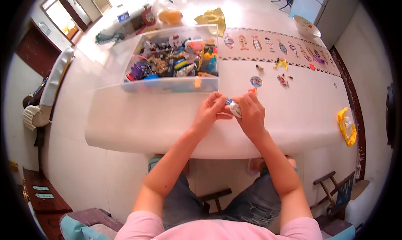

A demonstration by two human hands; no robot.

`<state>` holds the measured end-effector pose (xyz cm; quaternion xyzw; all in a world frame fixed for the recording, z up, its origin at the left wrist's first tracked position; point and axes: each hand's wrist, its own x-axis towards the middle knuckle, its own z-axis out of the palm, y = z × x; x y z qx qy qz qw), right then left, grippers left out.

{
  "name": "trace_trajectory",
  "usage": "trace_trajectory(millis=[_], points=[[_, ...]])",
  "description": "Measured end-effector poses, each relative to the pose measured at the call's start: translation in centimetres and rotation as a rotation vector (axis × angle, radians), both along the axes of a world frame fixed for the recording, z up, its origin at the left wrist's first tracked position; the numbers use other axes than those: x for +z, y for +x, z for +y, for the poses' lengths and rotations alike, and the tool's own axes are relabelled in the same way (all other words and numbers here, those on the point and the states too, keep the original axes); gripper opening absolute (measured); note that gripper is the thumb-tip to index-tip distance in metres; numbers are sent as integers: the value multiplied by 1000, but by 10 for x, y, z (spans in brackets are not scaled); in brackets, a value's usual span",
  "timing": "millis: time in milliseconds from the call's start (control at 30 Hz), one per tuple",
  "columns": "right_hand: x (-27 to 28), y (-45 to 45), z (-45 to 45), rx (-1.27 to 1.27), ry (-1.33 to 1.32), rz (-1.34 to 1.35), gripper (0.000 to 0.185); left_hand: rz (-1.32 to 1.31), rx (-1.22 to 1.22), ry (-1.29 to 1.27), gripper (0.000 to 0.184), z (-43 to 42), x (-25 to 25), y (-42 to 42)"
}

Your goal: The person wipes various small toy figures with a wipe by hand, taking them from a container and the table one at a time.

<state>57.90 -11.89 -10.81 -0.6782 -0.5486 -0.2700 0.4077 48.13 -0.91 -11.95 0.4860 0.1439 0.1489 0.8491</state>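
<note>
Head view shows the left hand (206,115) and right hand (252,116) together, pinching a small white-and-blue item (235,110) above the table (146,118), toward its near edge, work that seems to call for steady fingertip control.

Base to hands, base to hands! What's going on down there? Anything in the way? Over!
Left hand, right hand: both gripping small white-and-blue thing. Toy bin ahead, left. No blockage seen. Over.
</note>
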Motion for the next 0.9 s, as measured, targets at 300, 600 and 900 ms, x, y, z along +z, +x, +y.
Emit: trace_trajectory(millis=[300,600,900], points=[[-4,-10,-20,320,-162,888,31,25,23,322,31,-21,10,-13],[26,-2,-51,397,187,1178,29,52,634,830,29,105,105,22],[28,-1,-74,374,40,1028,30,603,492,1452,41,188,71,127]])
